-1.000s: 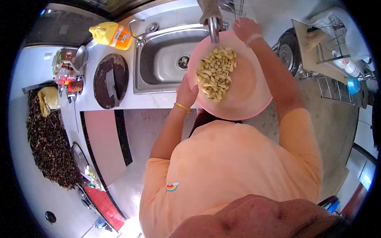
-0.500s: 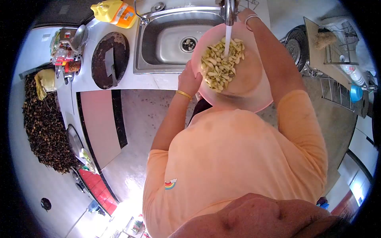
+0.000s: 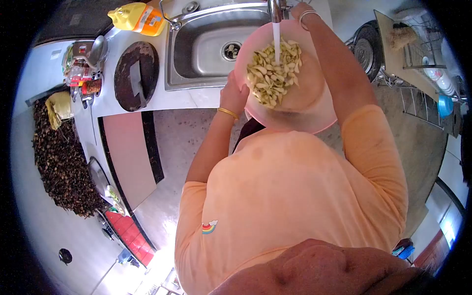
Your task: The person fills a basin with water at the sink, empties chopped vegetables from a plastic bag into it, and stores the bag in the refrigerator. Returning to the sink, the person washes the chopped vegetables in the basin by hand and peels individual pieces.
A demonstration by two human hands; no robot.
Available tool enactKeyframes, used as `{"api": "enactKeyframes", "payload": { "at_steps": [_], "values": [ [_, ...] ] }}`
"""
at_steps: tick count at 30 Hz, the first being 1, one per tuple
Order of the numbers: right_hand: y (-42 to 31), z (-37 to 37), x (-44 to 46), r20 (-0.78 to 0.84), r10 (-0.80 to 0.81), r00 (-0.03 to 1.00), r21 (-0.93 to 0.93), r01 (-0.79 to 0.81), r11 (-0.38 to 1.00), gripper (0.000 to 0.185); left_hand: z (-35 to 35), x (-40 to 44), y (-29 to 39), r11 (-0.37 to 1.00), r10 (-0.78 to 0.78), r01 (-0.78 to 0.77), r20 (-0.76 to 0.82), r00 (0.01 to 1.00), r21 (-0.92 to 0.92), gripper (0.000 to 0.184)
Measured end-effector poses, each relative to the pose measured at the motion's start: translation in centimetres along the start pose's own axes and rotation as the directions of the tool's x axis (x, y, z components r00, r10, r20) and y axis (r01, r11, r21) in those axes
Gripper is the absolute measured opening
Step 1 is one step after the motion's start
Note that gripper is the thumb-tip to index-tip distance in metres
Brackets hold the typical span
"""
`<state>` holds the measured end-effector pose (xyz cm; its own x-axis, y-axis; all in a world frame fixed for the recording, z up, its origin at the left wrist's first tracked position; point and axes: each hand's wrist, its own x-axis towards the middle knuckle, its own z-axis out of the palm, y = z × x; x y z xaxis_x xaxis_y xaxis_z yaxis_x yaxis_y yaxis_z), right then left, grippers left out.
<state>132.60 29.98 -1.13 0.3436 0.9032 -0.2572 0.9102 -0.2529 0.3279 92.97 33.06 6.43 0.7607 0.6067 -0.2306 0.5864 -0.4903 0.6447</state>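
My left hand (image 3: 234, 93) is closed on the left rim of a pink plastic basin (image 3: 314, 110), with the thumb on the inner side. In the basin lies a heap of small pale yellow-green vegetable pieces (image 3: 273, 78), gathered toward the left, with cloudy water beside them. A stream of water (image 3: 277, 42) falls from the metal tap (image 3: 275, 11) onto the pieces. My right hand (image 3: 301, 10) is at the basin's far edge, just right of the tap; its fingers are mostly hidden, and I cannot tell what they grip.
Left of the basin is a steel sink (image 3: 206, 69) with bits in its drain. A cleaver (image 3: 136, 81) lies on a dark round chopping board (image 3: 129, 101). Behind it stands a yellow jug (image 3: 140, 19). Bottles and utensils (image 3: 86, 73) crowd the counter's left end. A wire rack (image 3: 423, 105) stands at right.
The view has shifted slightly. The basin appears a little higher and further left, with both hands still at its edge. Water keeps running onto the pieces.
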Motion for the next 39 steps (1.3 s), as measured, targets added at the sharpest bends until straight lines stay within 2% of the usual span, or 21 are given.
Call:
{"api": "enactKeyframes", "payload": {
  "at_steps": [3, 6, 11, 13, 14, 16, 17, 19, 20, 21, 23, 24, 25, 27, 28, 30, 34, 36, 37, 38, 39],
  "values": [
    [0.3, 0.6, 0.3, -0.036, 0.041, 0.999, 0.063, -0.039, 0.997, 0.020, 0.1, 0.1, -0.3, 1.000, 0.011, -0.011, -0.014, 1.000, 0.002, 0.054],
    [0.2, 1.4, 0.7, -0.038, 0.053, 0.998, -0.050, -0.055, 0.997, 0.019, 0.2, 0.4, -0.5, 0.999, 0.017, -0.016, -0.011, 1.000, 0.031, 0.055],
    [0.0, -1.1, -1.6, -0.051, 0.081, 0.995, 0.056, -0.078, 0.995, 0.018, 0.2, 0.8, -0.9, 0.992, -0.015, 0.013, 0.016, 1.000, 0.126, 0.059],
    [-0.1, -1.7, -2.4, -0.043, 0.138, 0.989, 0.089, -0.134, 0.987, 0.018, 0.6, 1.1, -1.2, 0.913, 0.204, -0.137, -0.137, 0.969, 0.385, 0.061],
    [0.0, -1.7, -2.7, -0.033, 0.193, 0.981, 0.121, -0.187, 0.975, 0.019, 0.0, 0.7, 0.7, 0.911, 0.209, -0.143, -0.135, 0.969, 0.386, 0.061],
    [-0.1, -1.6, -3.5, -0.047, 0.213, 0.976, 0.075, -0.209, 0.975, 0.019, -0.6, 0.1, 4.1, 0.605, 0.512, -0.160, -0.227, 0.828, 0.780, 0.066],
    [-0.2, -1.7, -3.6, -0.065, 0.225, 0.972, 0.028, -0.223, 0.974, 0.020, 0.1, 0.6, 4.2, 0.606, 0.512, -0.165, -0.223, 0.829, 0.778, 0.066],
    [-0.4, -2.9, -3.6, 0.001, 0.237, 0.972, 0.129, -0.235, 0.963, 0.021, 2.1, 2.1, 4.5, 0.615, 0.569, -0.451, 0.032, 0.822, 0.647, 0.069],
    [-0.5, -3.2, -3.6, 0.062, 0.241, 0.968, 0.226, -0.249, 0.942, 0.022, 3.0, 2.3, 6.0, 0.835, 0.271, -0.267, 0.061, 0.961, 0.481, 0.082],
    [-0.8, -3.3, -3.7, 0.065, 0.243, 0.968, 0.224, -0.251, 0.942, 0.022, 4.0, 2.8, 6.3, 0.836, 0.272, -0.268, 0.063, 0.960, 0.478, 0.082],
    [-1.3, -3.4, -3.7, 0.100, 0.458, 0.883, 0.484, -0.445, 0.753, 0.024, 6.3, 5.1, 6.5, 0.903, 0.131, -0.167, 0.116, 0.985, 0.396, 0.101],
    [-1.3, -3.7, -3.9, 0.098, 0.460, 0.882, 0.479, -0.447, 0.755, 0.024, 7.8, 6.3, 6.8, 0.888, 0.032, -0.089, 0.133, 0.991, 0.451, 0.113],
    [-1.7, -5.3, -5.3, 0.120, 0.466, 0.877, 0.527, -0.454, 0.719, 0.024, 7.8, 6.3, 7.5, 0.891, 0.033, -0.090, 0.134, 0.990, 0.445, 0.113],
    [-2.0, -7.4, -7.0, 0.153, 0.466, 0.871, 0.568, -0.463, 0.680, 0.025, 7.3, 5.7, 9.2, 0.612, 0.162, -0.470, 0.481, 0.862, 0.636, 0.097],
    [-1.9, -8.1, -7.4, 0.224, 0.459, 0.860, 0.578, -0.496, 0.648, 0.026, 8.1, 5.8, 8.3, 0.616, 0.161, -0.473, 0.487, 0.859, 0.630, 0.097],
    [-2.1, -8.3, -7.7, 0.296, 0.454, 0.841, 0.581, -0.535, 0.613, 0.027, 10.0, 6.7, 6.0, 0.549, 0.388, -0.573, 0.422, 0.820, 0.609, 0.075],
    [-2.9, -6.0, -7.0, 0.118, 0.593, 0.796, 0.639, -0.518, 0.568, 0.031, 10.8, 8.8, 5.9, 0.542, 0.335, -0.599, 0.502, 0.797, 0.589, 0.050],
    [-3.5, -6.0, -7.6, 0.028, 0.647, 0.762, 0.660, -0.500, 0.560, 0.032, 11.7, 10.9, 5.5, 0.580, 0.214, -0.550, 0.539, 0.815, 0.601, 0.039],
    [-4.0, -7.1, -8.7, -0.353, 0.587, 0.729, 0.636, -0.273, 0.722, 0.025, 11.5, 10.8, 5.7, 0.577, 0.220, -0.555, 0.541, 0.812, 0.599, 0.039],
    [-4.5, -8.0, -9.8, -0.682, 0.443, 0.581, 0.504, -0.065, 0.861, 0.019, 11.2, 10.5, 6.0, 0.625, 0.231, -0.516, 0.493, 0.839, 0.585, 0.037],
    [-5.2, -7.4, -10.9, -0.726, 0.318, 0.610, 0.497, 0.145, 0.856, 0.022, 10.8, 10.0, 6.2, 0.674, 0.237, -0.475, 0.444, 0.864, 0.565, 0.036]
  ]
}}
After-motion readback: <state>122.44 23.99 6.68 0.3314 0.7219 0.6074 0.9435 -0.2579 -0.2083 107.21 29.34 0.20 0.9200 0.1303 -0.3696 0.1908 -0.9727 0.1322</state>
